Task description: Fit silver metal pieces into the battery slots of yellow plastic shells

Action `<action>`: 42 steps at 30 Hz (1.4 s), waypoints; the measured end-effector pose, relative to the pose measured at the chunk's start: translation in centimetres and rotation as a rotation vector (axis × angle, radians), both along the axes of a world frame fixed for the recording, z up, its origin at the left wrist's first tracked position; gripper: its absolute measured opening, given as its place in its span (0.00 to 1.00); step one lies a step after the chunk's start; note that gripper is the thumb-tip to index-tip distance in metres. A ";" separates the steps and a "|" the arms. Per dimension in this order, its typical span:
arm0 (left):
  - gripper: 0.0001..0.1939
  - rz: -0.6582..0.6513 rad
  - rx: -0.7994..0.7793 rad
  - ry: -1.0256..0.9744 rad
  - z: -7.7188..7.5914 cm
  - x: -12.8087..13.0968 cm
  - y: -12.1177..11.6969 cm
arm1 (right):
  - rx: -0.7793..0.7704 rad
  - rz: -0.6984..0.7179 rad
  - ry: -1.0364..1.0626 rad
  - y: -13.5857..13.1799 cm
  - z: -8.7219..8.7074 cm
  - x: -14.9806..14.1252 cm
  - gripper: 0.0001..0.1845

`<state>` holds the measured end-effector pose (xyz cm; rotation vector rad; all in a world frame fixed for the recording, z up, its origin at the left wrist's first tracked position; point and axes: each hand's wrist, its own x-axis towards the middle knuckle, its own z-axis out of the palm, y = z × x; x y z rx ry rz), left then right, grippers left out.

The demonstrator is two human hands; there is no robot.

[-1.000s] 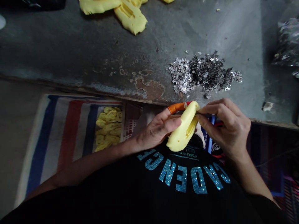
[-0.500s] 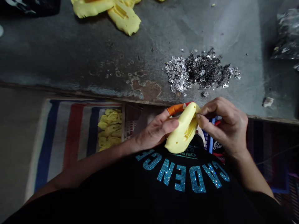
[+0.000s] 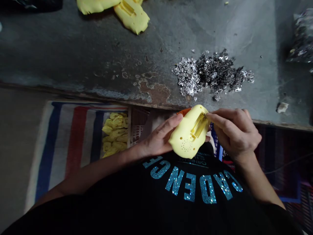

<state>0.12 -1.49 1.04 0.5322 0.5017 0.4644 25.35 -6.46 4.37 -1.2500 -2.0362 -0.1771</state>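
My left hand [image 3: 162, 133] is wrapped around a yellow plastic toy shell [image 3: 178, 138], its thumb on the near side. A rectangular battery compartment, screw holes and a ring of small speaker holes face up on the shell. An orange finger cover [image 3: 184, 112] shows behind the shell, partly hidden. The fingers of my right hand [image 3: 230, 127] are closed at the upper end of the compartment. At their tips is a small dark metal piece [image 3: 203, 114], mostly hidden. On the bench above lies a pile of small silver metal pieces [image 3: 212, 73].
More yellow shells [image 3: 133, 18] lie at the back of the grey metal bench [image 3: 97, 49]. A clear bag [image 3: 302, 37] stands at the right, with a whitish lump [image 3: 282, 107] nearer the edge. Below the bench, yellow parts [image 3: 114, 133] fill a crate beside a striped sheet [image 3: 75, 140].
The shell has turned so its compartment faces up more fully. My right fingertips have moved from the shell's edge to the compartment's upper end with the small metal piece.
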 end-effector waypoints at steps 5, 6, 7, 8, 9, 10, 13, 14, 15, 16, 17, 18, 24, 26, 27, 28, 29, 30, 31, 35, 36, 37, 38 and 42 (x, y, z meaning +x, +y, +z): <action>0.42 0.064 0.041 -0.033 0.3 0.5 -0.5 | 0.032 0.013 -0.074 -0.1 -0.4 0.2 0.20; 0.41 0.095 0.053 -0.021 0.5 0.6 -0.6 | 0.030 0.012 -0.085 -0.1 -0.4 0.1 0.20; 0.39 0.115 0.059 -0.009 0.6 0.7 -0.7 | 0.026 0.014 -0.093 -0.1 -0.5 0.1 0.20; 0.38 0.125 0.057 -0.001 0.7 0.7 -0.8 | 0.026 0.018 -0.097 -0.1 -0.6 0.0 0.19; 0.37 0.129 0.048 0.003 0.8 0.8 -0.8 | 0.032 0.026 -0.098 -0.1 -0.7 -0.1 0.19; 0.37 0.131 0.034 0.006 0.9 0.8 -0.8 | 0.036 0.037 -0.104 -0.1 -0.9 -0.2 0.18; 0.36 0.161 -0.005 0.026 0.9 0.9 -0.8 | 0.031 0.069 -0.152 0.1 -1.2 -0.6 0.15; 0.36 0.170 -0.012 0.034 0.8 1.0 -0.8 | 0.018 0.072 -0.163 0.2 -1.2 -0.6 0.14; 0.37 0.175 -0.017 0.041 0.7 1.0 -0.7 | -0.011 0.071 -0.148 0.3 -1.1 -0.7 0.14; 0.37 0.179 -0.018 0.039 0.7 0.9 -0.7 | -0.051 0.068 -0.096 0.3 -1.0 -0.7 0.14; 0.39 0.176 -0.017 0.031 0.6 0.9 -0.7 | -0.097 0.066 -0.010 0.4 -0.7 -0.8 0.14; 0.40 0.172 -0.013 0.023 0.6 0.8 -0.7 | -0.145 0.064 0.092 0.4 -0.4 -0.8 0.15; 0.37 0.149 -0.013 -0.048 0.9 0.9 -0.6 | -0.174 0.011 0.234 0.2 0.7 -0.5 0.15; 0.36 0.159 0.000 -0.066 1.0 1.1 -0.6 | -0.141 0.011 0.122 0.0 0.4 -0.4 0.14; 0.37 0.166 0.011 -0.067 1.0 1.2 -0.6 | -0.115 0.008 0.058 0.0 0.1 -0.3 0.14; 0.37 0.172 0.019 -0.060 1.1 1.2 -0.6 | -0.086 0.001 -0.004 -0.1 -0.1 -0.3 0.15; 0.37 0.172 0.024 -0.049 1.2 1.2 -0.6 | -0.056 -0.007 -0.054 -0.1 -0.4 -0.4 0.16; 0.37 0.168 0.028 -0.037 1.2 1.2 -0.6 | -0.031 -0.013 -0.088 -0.1 -0.6 -0.4 0.17; 0.37 0.164 0.032 -0.023 1.2 1.1 -0.6 | -0.013 -0.012 -0.108 -0.1 -0.8 -0.5 0.16; 0.38 0.162 0.039 -0.013 1.0 0.8 -0.6 | -0.104 0.034 0.016 0.2 -0.6 -0.7 0.16; 0.40 0.153 0.039 -0.027 0.9 0.8 -0.6 | -0.160 0.050 0.100 0.3 -0.3 -0.7 0.16; 0.42 0.142 0.039 -0.044 0.9 0.8 -0.5 | -0.209 0.065 0.190 0.4 0.0 -0.7 0.17; 0.44 0.127 0.041 -0.062 0.9 0.8 -0.4 | -0.242 0.076 0.270 0.5 0.4 -0.7 0.18; 0.41 0.061 0.053 -0.101 1.4 0.8 0.0 | -0.222 0.078 0.361 0.8 1.5 -0.7 0.17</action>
